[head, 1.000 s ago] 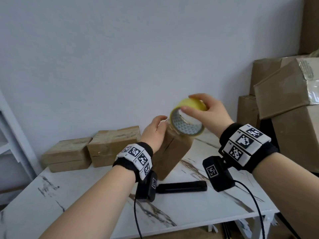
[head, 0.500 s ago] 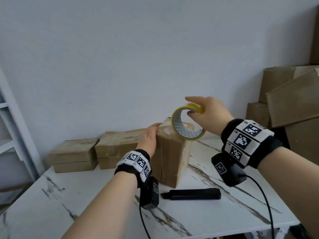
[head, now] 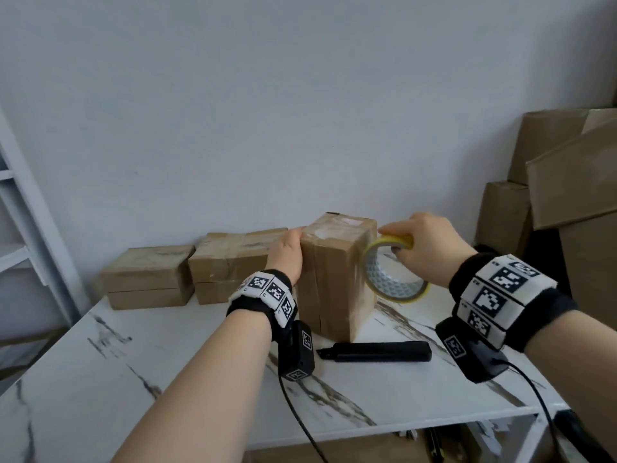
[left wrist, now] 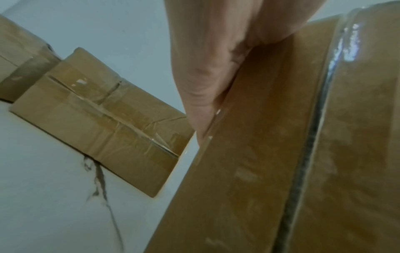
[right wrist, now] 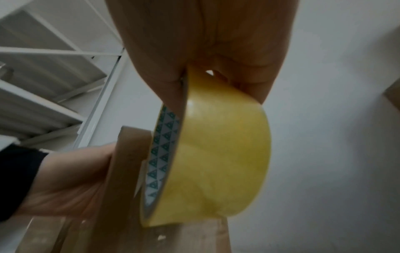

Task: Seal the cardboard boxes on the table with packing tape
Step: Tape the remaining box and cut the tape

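Note:
A brown cardboard box (head: pixel 337 279) stands upright in the middle of the white marble table (head: pixel 117 362). My left hand (head: pixel 292 245) presses flat against the box's upper left side; in the left wrist view its fingers (left wrist: pixel 205 68) lie straight along the box (left wrist: pixel 259 154) edge. My right hand (head: pixel 399 243) pinches the top of a yellow tape roll (head: pixel 394 279), which hangs beside the box's upper right edge. The right wrist view shows this hand (right wrist: pixel 205 42) gripping the roll (right wrist: pixel 216 154) next to the box (right wrist: pixel 125 162). Shiny clear tape covers the box top.
A black box cutter (head: pixel 374 351) lies on the table in front of the box. Two flat taped boxes (head: pixel 147 277) (head: pixel 233 262) sit against the back wall at left. Large cartons (head: pixel 567 195) are stacked at right, and a white shelf frame (head: pixel 20 195) stands at left.
My right hand has carried the tape roll from above the box top down to its right side. My left hand has slid from the top edge onto the box's left side.

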A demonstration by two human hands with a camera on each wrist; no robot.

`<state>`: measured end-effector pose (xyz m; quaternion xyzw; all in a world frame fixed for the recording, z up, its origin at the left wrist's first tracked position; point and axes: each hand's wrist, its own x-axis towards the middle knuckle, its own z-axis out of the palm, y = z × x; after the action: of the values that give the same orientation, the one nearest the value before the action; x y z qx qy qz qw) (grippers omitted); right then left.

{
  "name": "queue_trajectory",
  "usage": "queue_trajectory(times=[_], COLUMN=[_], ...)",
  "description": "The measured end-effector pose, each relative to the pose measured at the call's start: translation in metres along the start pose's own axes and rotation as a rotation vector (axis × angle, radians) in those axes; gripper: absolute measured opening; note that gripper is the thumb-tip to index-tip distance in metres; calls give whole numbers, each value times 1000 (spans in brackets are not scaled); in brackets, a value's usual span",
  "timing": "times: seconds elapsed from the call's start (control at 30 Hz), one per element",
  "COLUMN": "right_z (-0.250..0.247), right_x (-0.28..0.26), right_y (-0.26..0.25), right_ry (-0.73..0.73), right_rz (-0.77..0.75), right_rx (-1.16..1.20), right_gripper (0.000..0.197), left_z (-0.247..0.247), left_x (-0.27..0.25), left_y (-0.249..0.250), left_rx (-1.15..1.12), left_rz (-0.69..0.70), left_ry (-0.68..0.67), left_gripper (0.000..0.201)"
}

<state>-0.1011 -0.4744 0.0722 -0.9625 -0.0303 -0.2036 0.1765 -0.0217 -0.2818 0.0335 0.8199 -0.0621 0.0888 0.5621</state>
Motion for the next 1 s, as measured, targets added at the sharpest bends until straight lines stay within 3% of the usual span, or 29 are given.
queue_trajectory(times=[0.1,0.23,0.33,0.4,0.47,0.6,0.73,1.0], right_z=[8,20,21,21,22,27,30,40], right_x=[-5,-14,-14,-12,-10,-8,-12,-21], right_y=[-2,-3,-2,-2,-1,3,10,27], right_ry=[-39,-94,-83,-88,-84,-85,-66,-179], right_rz=[-16,17,11,8,3,6,-25,6], right_rx=[6,4,5,-4,-3,19,45,176], right_gripper=[40,38,37,37,38,38,43,80], left_z=[-1,-8,-16,-16,-5,22,18,15], left_x=[1,4,6,1,-6,-15,-16,-13], left_y=[2,2,15,30,44,58,62,58], left_rx=[26,147,423,623,813,1087,1103,1003], left_rz=[8,173,322,368,356,262,185,89], left_ry=[-16,-7,46,1,-99,-280,-309,-289], left_gripper=[44,38,39,38,39,85,73,67])
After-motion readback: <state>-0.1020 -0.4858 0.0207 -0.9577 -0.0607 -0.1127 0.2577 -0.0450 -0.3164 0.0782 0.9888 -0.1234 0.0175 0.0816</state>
